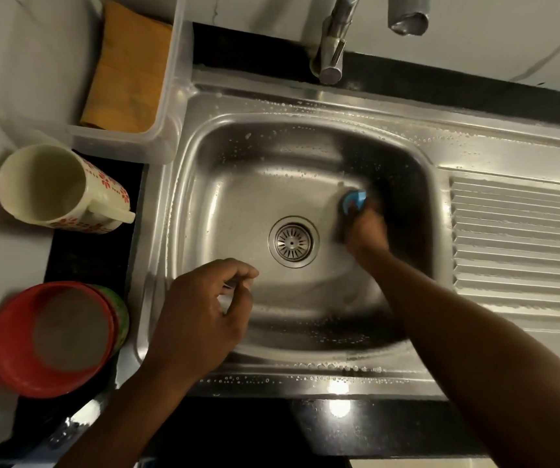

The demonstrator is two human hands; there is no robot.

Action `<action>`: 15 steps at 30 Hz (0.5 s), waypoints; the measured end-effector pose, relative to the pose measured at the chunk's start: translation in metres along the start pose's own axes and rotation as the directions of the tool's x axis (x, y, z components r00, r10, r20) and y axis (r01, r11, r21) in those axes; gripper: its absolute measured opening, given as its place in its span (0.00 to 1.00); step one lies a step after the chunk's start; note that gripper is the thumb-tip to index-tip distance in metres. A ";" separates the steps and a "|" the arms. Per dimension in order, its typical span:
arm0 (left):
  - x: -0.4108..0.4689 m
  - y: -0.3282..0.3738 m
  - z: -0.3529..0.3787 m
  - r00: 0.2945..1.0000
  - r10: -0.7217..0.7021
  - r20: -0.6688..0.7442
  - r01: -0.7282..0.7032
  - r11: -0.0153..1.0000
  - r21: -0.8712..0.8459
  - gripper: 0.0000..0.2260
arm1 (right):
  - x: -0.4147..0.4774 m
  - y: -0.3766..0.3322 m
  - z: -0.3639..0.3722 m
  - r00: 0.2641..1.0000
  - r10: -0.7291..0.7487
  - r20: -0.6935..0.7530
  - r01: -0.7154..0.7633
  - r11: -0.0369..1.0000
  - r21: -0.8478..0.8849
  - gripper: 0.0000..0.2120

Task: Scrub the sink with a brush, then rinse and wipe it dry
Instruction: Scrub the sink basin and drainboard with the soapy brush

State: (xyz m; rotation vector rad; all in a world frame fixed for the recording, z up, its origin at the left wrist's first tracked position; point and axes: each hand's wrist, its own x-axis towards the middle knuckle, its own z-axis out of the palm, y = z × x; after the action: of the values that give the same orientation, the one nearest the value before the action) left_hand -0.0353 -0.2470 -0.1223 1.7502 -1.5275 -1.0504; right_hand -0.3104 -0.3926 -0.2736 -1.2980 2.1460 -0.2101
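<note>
Steel sink (305, 106), jug (45, 184) and red bowl (8, 349) alongside; right hand (366, 231) grips brush (354, 199).

Brush (354, 199): blurred, mostly hidden under right hand (366, 231); bristles unseen. Tap (334, 45): spout cut by top edge. Left hand (204, 309): possibly pinching something, too small to tell.

Black polished stone countertop (390, 430) is noted along the near edge, and a bright lamp reflection (339, 407) is recorded on it. A pale grey wall (474, 35) is seen behind. At the left, a clear plastic tub (170, 96), a cream flowered jug (40, 184) and a red bowl (8, 349) nested in a green one are logged.
</note>
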 end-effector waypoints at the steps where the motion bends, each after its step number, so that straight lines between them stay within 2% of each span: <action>1: -0.001 -0.001 0.000 1.000 -0.003 0.003 0.003 1.000 -0.001 0.08 | 0.007 -0.005 -0.003 0.999 0.039 -0.028 -0.039 0.999 0.006 0.18; 4: -0.005 -0.004 -0.004 1.000 -0.027 -0.001 0.027 1.000 0.002 0.09 | 0.016 -0.025 0.000 1.000 0.024 0.006 -0.024 0.999 0.034 0.18; 7: -0.009 -0.005 -0.007 0.999 -0.051 -0.015 0.051 0.999 -0.001 0.10 | -0.002 -0.016 0.008 0.977 -0.081 0.199 0.086 0.996 -0.020 0.21; 8: -0.011 -0.005 -0.008 0.998 -0.058 -0.018 0.058 0.998 -0.008 0.09 | -0.014 -0.007 0.006 0.946 -0.158 0.283 0.200 0.972 -0.125 0.23; 10: -0.013 -0.005 -0.009 0.997 -0.066 -0.026 0.066 0.998 -0.020 0.10 | -0.033 0.014 -0.002 0.849 -0.236 0.473 0.415 0.852 -0.320 0.25; 13: -0.014 -0.003 -0.009 0.997 -0.070 -0.029 0.069 0.997 -0.023 0.10 | -0.054 0.029 -0.012 0.672 -0.199 0.713 0.575 0.747 -0.333 0.23; 15: -0.015 -0.002 -0.008 0.998 -0.058 -0.040 0.057 0.998 -0.022 0.10 | -0.069 0.029 0.000 0.603 -0.141 0.785 0.606 0.721 -0.336 0.26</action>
State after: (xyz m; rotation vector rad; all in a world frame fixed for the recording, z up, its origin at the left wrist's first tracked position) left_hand -0.0283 -0.2325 -0.1169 1.7996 -1.4442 -1.0494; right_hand -0.3094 -0.3197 -0.2572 -1.8072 1.2121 0.7526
